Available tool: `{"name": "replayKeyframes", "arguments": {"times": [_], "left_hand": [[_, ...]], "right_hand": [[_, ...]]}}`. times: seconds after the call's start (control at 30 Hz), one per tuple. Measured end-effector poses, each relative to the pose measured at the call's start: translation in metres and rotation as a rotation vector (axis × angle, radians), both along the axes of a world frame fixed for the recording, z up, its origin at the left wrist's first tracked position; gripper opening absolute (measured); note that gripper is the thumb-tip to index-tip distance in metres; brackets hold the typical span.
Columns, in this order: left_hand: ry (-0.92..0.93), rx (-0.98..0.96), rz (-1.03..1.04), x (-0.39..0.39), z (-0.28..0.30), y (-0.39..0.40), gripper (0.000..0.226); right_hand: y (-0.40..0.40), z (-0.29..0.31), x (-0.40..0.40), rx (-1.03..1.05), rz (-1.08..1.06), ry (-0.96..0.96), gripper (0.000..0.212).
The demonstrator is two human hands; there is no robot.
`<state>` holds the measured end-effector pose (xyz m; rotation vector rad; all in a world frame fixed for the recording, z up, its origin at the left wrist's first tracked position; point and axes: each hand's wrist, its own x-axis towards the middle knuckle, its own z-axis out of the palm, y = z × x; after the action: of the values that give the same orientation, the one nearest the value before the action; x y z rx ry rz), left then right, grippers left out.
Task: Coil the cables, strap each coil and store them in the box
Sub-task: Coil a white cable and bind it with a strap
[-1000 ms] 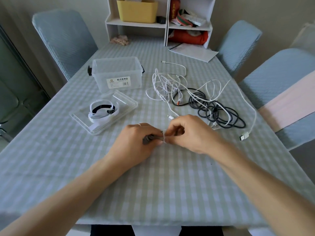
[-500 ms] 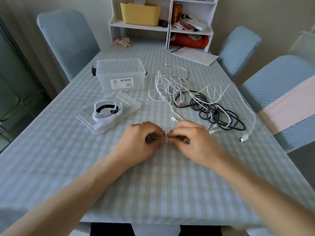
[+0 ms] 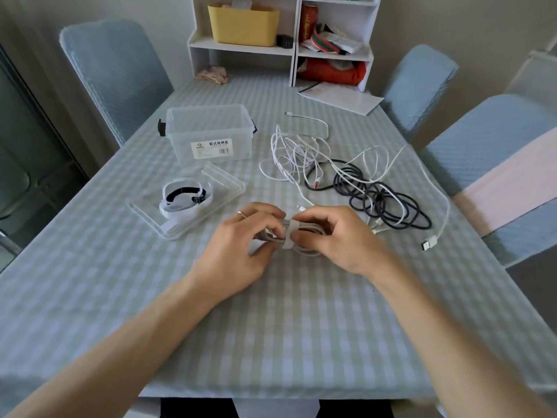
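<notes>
My left hand (image 3: pixel 241 245) and my right hand (image 3: pixel 337 236) both grip one small coiled white cable (image 3: pixel 307 233) just above the table. A white strap (image 3: pixel 288 233) wraps around the coil's middle, between my fingers. Behind my right hand lies a tangle of white cables (image 3: pixel 295 152) and a dark cable (image 3: pixel 379 197). The clear plastic box (image 3: pixel 208 134) stands open at the back left. Its lid (image 3: pixel 211 191) lies in front of it and carries white and black straps (image 3: pixel 184 197).
The checked tablecloth (image 3: pixel 271 327) covers the table. A white USB plug (image 3: pixel 429 242) lies to the right of my hands. A white shelf unit (image 3: pixel 280 46) and a sheet of paper (image 3: pixel 340 96) are at the far end. Blue chairs stand on both sides.
The strap now lies flat and closed around the coil. My hands have shifted a little on the coil and the coil shows more between them.
</notes>
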<state>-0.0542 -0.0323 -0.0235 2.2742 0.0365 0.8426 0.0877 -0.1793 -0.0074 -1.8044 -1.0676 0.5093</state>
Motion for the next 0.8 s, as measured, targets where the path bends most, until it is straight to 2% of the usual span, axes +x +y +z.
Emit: {"name": "replayKeyframes", "arguments": {"times": [0.03,0.1,0.17,0.23,0.37,0.43,0.5,0.63,0.8], "left_hand": [[0.018,-0.085,0.005,-0.001,0.003,-0.001,0.026],[0.078,-0.376,0.027,-0.001,0.010,-0.004,0.036],[0.139,-0.640,0.060,0.002,0.016,-0.004,0.030],[0.200,-0.743,0.066,0.005,0.018,-0.001,0.013],[0.165,-0.948,0.067,0.006,0.014,0.005,0.011],[0.153,-0.975,0.077,0.006,0.013,0.006,0.011],[0.156,-0.917,0.074,0.005,0.015,0.003,0.011],[0.131,-0.814,0.078,0.005,0.018,-0.001,0.013],[0.147,-0.798,0.122,0.003,0.019,-0.003,0.013]], "right_hand": [[0.000,0.000,-0.001,0.038,-0.004,0.041,0.013],[-0.002,-0.001,-0.001,0.096,-0.024,0.067,0.017],[-0.003,-0.001,-0.002,0.119,-0.057,0.079,0.021],[-0.003,-0.002,-0.001,0.126,-0.085,0.119,0.023],[-0.002,-0.001,-0.003,0.105,-0.114,0.246,0.008],[-0.003,0.003,-0.006,0.110,-0.116,0.399,0.006],[-0.004,0.006,-0.007,0.111,-0.128,0.479,0.009],[-0.005,0.010,-0.008,0.114,-0.148,0.542,0.009],[-0.006,0.012,-0.012,0.156,-0.175,0.612,0.010]]}}
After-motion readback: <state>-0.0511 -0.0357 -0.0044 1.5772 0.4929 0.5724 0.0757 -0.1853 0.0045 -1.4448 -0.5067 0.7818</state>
